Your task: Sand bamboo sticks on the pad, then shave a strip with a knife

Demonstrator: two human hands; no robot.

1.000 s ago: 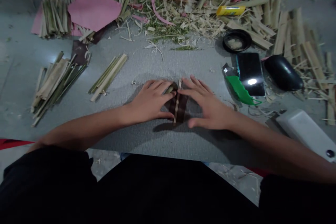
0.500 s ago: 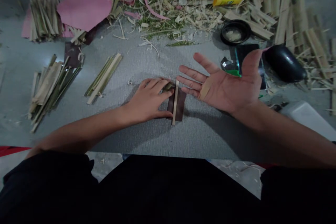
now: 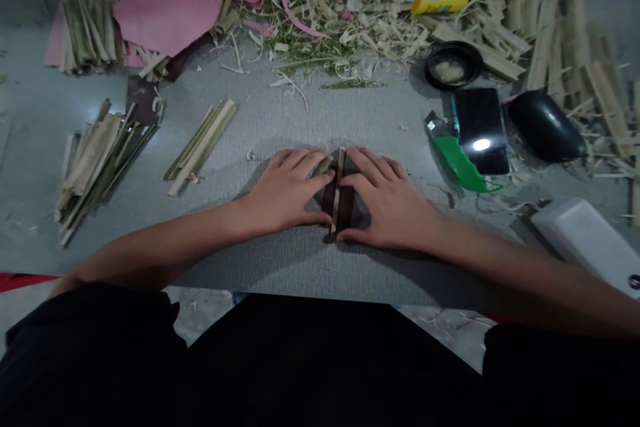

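Observation:
A thin pale strip [image 3: 337, 193], seemingly bamboo, lies nearly upright in the picture, over a dark brown sheet [image 3: 353, 207] on the grey table. From the left, my left hand [image 3: 285, 193] curves round it, thumb and fingertips against its edge. A greenish strip [image 3: 323, 165] shows partly under those fingers; the rest of it is hidden. On the other side, my right hand [image 3: 395, 203] rests palm down, fingers spread, its tips at the pale strip's right edge and over the brown sheet. I see nothing else in it.
Strip bundles [image 3: 200, 147] lie left. Pink paper [image 3: 167, 10] and shavings [image 3: 320, 20] cover the back. To the right are a yellow tube [image 3: 440, 3], a black round dish [image 3: 454, 65], a phone [image 3: 481, 130], a green cutter [image 3: 457, 163], a black mouse-shaped object [image 3: 546, 125] and a white block [image 3: 583, 233].
My right hand, raised palm up before, has turned over and come down left beside the strip. The phone and green cutter now show fully. My left hand has hardly moved.

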